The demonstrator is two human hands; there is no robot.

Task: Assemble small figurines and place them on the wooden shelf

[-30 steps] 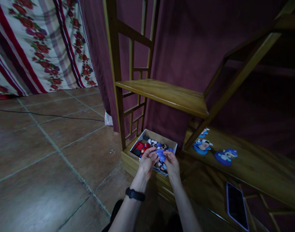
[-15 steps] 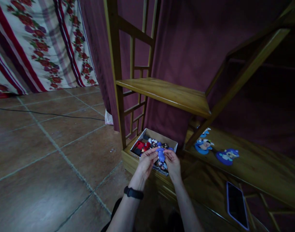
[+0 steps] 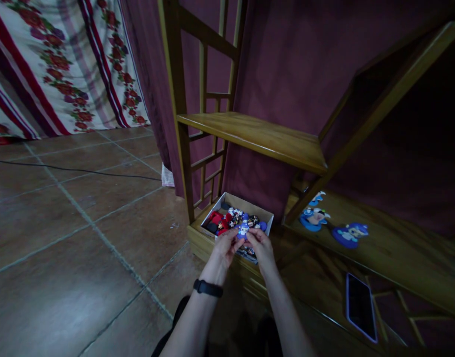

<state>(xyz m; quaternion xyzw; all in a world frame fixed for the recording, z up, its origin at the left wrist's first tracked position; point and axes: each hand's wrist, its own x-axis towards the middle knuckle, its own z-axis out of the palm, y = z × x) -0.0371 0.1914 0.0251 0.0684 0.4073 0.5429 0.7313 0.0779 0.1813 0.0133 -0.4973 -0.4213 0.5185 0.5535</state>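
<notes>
At the near side of the box (image 3: 249, 201), our left hand (image 3: 224, 247) and right hand (image 3: 262, 246) together pinch a purple figurine (image 3: 242, 230). We judge this the inspecting step; any next move calls for a light, steady pinch, though the figurine's details are too small to tell.

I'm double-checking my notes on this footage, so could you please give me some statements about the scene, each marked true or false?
1. The left hand and right hand both hold a purple figurine. True.
2. A black wristband circles the right wrist. False: the wristband is on the left wrist.
3. Red figures lie inside the open box. True.
4. The phone lies inside the box. False: the phone lies outside the box, to its right.
5. The cloth at upper left has red flowers. True.
</notes>
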